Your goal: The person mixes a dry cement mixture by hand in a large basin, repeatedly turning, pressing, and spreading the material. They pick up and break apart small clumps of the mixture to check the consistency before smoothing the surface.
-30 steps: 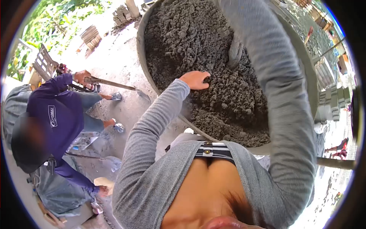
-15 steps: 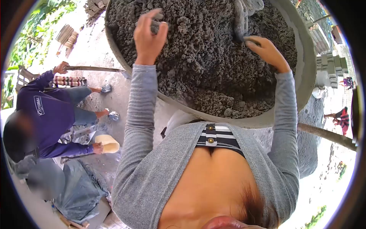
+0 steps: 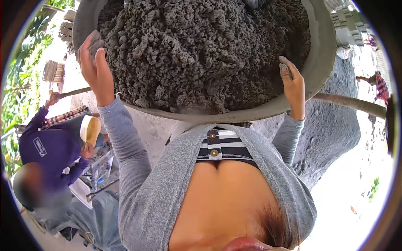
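A wide round basin (image 3: 184,116) holds a heap of crumbly, damp grey cement mix (image 3: 188,58) in front of my body. My left hand (image 3: 98,73) is at its left side, fingers curved and thumb apart, with some grey mix showing behind or between the fingers; whether any is in the palm I cannot make out. My right hand (image 3: 294,85) is above the right rim, fingers loosely bent and fingertips coated grey, with nothing visible in it. A grey, mix-coated object (image 3: 252,3) is cut off at the top edge.
On the left, a co-worker in a purple shirt (image 3: 54,146) holds a pale yellow scoop-like container (image 3: 90,129) and a long handle (image 3: 73,93). A wooden pole (image 3: 351,103) is to the right, over a grey pile (image 3: 331,129). A dark plastic sheet (image 3: 94,221) is at lower left.
My left hand has moved left and down to the basin's side. My right hand has drawn back from the grey-coated object toward the right rim. The co-worker's pale container is raised.
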Tool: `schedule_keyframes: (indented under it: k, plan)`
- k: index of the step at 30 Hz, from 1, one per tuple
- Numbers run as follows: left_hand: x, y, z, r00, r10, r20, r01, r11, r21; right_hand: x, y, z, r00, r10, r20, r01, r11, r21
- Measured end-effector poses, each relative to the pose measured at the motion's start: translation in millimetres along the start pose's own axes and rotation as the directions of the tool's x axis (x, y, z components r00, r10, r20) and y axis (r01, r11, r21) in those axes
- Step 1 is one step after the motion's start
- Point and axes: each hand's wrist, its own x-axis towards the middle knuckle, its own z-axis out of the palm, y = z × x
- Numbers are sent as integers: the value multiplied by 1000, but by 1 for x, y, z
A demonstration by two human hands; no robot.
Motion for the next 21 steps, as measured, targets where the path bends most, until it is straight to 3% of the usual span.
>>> schedule_keyframes:
  k: [2,4,6,8,12,18,21]
  plan:
    - [1,-3,-6,999,-32,-10,32,999,-8,-4,-12,10,1000,15,-21,-12,992,124]
    - [10,-2,-11,985,-172,0,166,956,-243,1,-25,10,984,-149,-102,154,987,50]
    - [15,14,-7,988,-156,-13,149,963,-223,2,-39,-6,973,-203,-110,206,979,12]
    - [17,29,1,977,-211,18,205,917,-342,6,-48,-18,912,-386,-137,367,919,-143]
    - [10,34,17,987,-125,104,145,963,-227,4,-70,-27,861,-494,-120,466,862,-199]
    - [4,53,56,982,-139,126,165,959,-231,0,-56,-39,895,-445,-25,432,881,-194]
    - [22,48,71,980,-129,151,164,955,-248,16,-41,-21,940,-311,138,340,879,-333]
